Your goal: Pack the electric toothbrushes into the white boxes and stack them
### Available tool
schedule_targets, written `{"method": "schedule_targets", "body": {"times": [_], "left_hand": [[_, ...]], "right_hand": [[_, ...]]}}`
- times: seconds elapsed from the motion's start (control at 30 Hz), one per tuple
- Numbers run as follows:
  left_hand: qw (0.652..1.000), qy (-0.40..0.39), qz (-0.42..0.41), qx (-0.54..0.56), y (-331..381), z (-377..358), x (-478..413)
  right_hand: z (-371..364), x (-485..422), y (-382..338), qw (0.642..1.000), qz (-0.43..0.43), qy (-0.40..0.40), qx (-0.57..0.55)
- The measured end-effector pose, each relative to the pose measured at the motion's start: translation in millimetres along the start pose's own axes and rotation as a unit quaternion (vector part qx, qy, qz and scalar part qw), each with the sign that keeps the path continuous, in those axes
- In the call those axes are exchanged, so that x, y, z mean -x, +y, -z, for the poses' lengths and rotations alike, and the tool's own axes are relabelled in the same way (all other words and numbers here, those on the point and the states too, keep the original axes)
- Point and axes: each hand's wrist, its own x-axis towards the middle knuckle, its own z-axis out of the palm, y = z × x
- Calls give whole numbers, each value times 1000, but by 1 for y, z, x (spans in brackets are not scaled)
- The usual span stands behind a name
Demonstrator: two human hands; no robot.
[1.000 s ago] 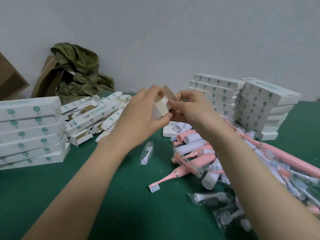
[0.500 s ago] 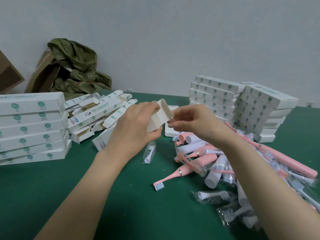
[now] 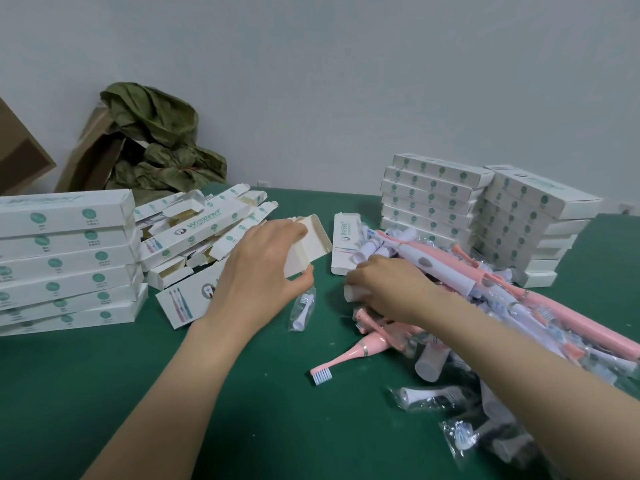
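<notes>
The right hand [image 3: 384, 289] has dropped from the open white box [image 3: 311, 240], gripped by the left hand [image 3: 256, 275] above the worktop [image 3: 104, 375], to grasp a white toothbrush [image 3: 351, 293] in the pile [image 3: 485, 306] for insertion.

The widest free room is the bare green tabletop [image 3: 86, 393] at near left, open up to the tall stack of closed boxes [image 3: 65, 258]. Behind, a heap of open boxes [image 3: 201, 230] blocks the far left. The toothbrush pile [image 3: 485, 306] fills the right side, backed by two box stacks [image 3: 433, 195]. Between them runs a narrow lane, pinched by the left hand [image 3: 263, 268] holding an open box [image 3: 311, 244] and the right hand [image 3: 384, 289], its grip on a white handle [image 3: 351, 293]; a bagged brush head [image 3: 302, 310] lies in it.
</notes>
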Motion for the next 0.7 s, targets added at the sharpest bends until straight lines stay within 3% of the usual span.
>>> {"method": "schedule_targets", "body": {"times": [0.1,0.17,0.27,0.33,0.4,0.57,0.7], "left_hand": [[1000,10,-11,-4,1,0,0],[1000,10,-9,-7,3,-2,0],[1000,10,3,-8,1,-1,-1],[1000,9,5,-8,-1,1,-2],[1000,9,7,-7,0,3,-2],[1000,27,14,-3,5,8,-1],[999,40,0,7,9,9,-2]], "right_hand": [[23,6,5,984,-40,141,-100],[44,13,7,938,-58,279,-199],[70,28,9,800,-113,428,-405],[79,36,9,691,-107,477,-532],[85,42,7,615,-88,514,-591],[88,42,4,545,-80,561,-618],[74,33,-7,554,-92,546,-622]]}}
